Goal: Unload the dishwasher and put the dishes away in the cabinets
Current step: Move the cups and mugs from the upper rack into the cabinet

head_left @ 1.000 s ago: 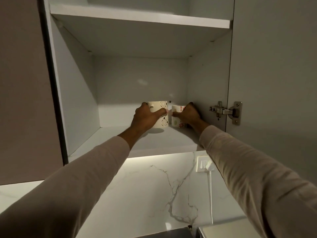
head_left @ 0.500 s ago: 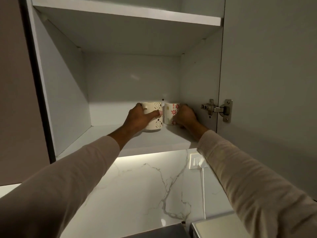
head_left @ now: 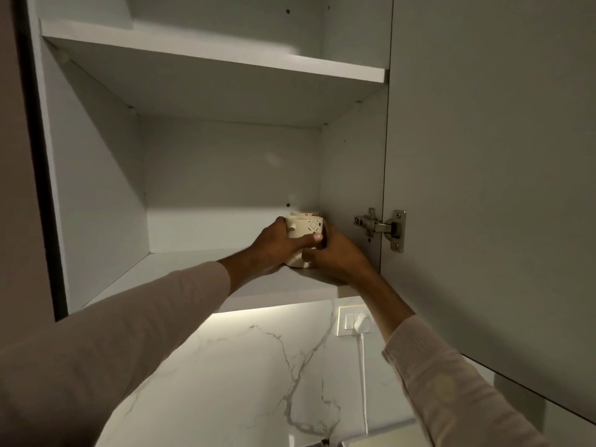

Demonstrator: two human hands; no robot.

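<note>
Cupboard space fills most of the view: a white laminate wall cabinet (head_left: pixel 96 188) stands open, with a white upper shelf (head_left: pixel 209 56) across it and a white lower shelf (head_left: pixel 193 269) forming its floor. To the right hangs the pale grey flat cabinet door (head_left: pixel 483 188), swung wide open. Below the cabinet runs a white marble-look backsplash with grey veins (head_left: pixel 242 366), lit from under the cabinet's bottom edge.

Two arms in beige knitted sleeves (head_left: pixel 113 350) reach up from the bottom corners and meet at the back right corner of the lower shelf. The left grip (head_left: pixel 277 243) is wrapped round a cream ceramic mug with a dark diamond pattern (head_left: pixel 303 227), the fingers behind its left side and the thumb laid across its front. The right grip (head_left: pixel 338 256) is closed on the same mug from the right: the thumb lies on the lower wall and the fingers curl up its right side, in shadow. The mug's base is down at the shelf board; whether it rests there fully cannot be told.

Just behind it, close to the cabinet's right wall, shows the rim of a second cream mug with small red marks (head_left: pixel 309 215); whether the right fingers touch it too cannot be told.

A white wall socket (head_left: pixel 348 321) sits on the backsplash under the cabinet, with a white plug (head_left: pixel 364 321) in it and a white cable (head_left: pixel 363 382) hanging straight down. A small silver metal hinge (head_left: pixel 380 227) joins the door to the cabinet's right wall.
</note>
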